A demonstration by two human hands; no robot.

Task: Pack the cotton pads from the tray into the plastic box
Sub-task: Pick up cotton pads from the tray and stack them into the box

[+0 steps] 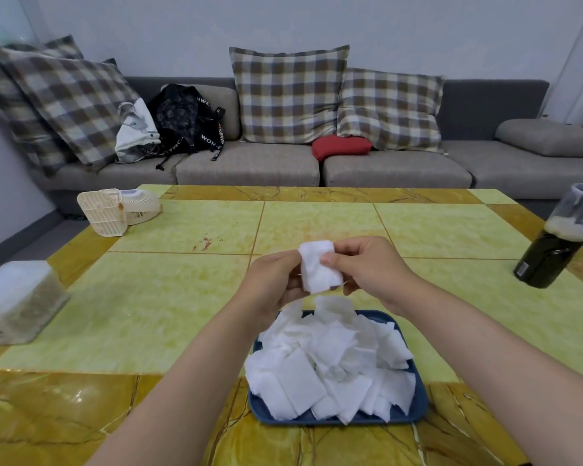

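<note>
Hands: L hand (272, 280) & R hand (367, 265) pinch pad stack (317, 268), frame ctr.
Tray (418, 406): pads (330, 361) heaped (lower ctr).
Box (16, 299): far left.

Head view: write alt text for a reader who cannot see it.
The left hand and right hand hold a small stack of cotton pads over a blue tray heaped with more pads. A plastic box stands at the left edge of the table, a dark bottle at its right, a grey sofa behind.
</note>
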